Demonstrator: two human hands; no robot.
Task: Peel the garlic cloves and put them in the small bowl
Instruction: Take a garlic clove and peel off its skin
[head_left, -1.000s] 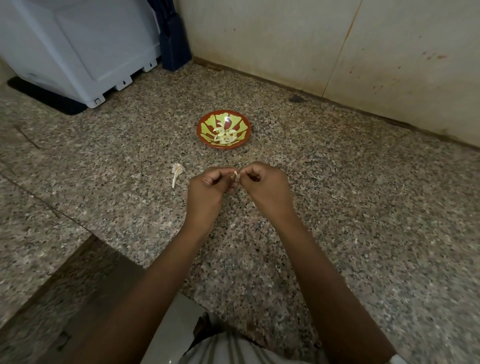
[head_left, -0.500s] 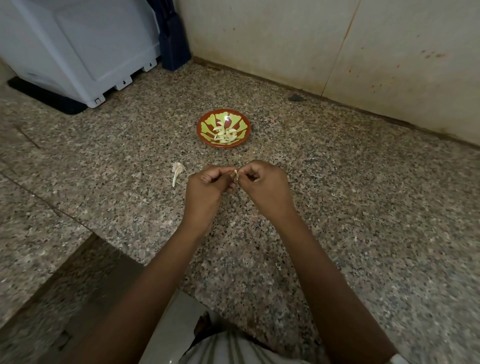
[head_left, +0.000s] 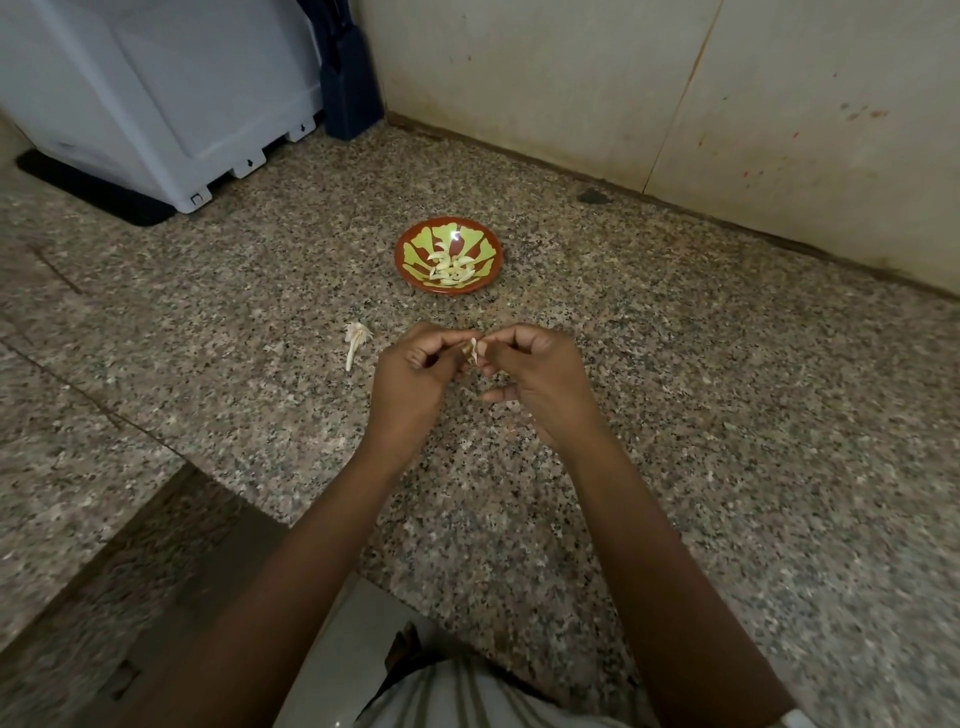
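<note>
Speckled granite makes up the counter (head_left: 727, 389), seen from the head camera, and over it the two hands meet just short of the middle. The left hand (head_left: 410, 371) pinches a pale clove (head_left: 474, 349) between thumb and forefinger, its other fingers curled into the palm. The right hand (head_left: 535, 374) pinches the same clove from the other side with thumb and forefinger, while its lower fingers hang looser and one points back toward the left hand. The clove sits right between the fingertips of both hands, lifted off the stone. Whether loose skin hangs from it is too small to tell. The bowl (head_left: 399, 257), red with green leaf shapes, stands on the counter beyond the hands, apart from them, with bare stone between. Peeled cloves (head_left: 451, 269) lie heaped in its middle, overlapping so that an exact count cannot be made. A dry garlic stalk (head_left: 356, 343) lies on the counter just left of the left hand, not touching it. Farther back on the left a white appliance (head_left: 171, 93) stands on a black mat (head_left: 88, 192), and a dark blue holder (head_left: 348, 88) stands beside it against the wall (head_left: 571, 78). A dark spot (head_left: 592, 196) marks the counter near the wall's foot. A striped shirt (head_left: 467, 696) shows at the bottom edge. In all: two hands, one held clove, one bowl, one stalk.
</note>
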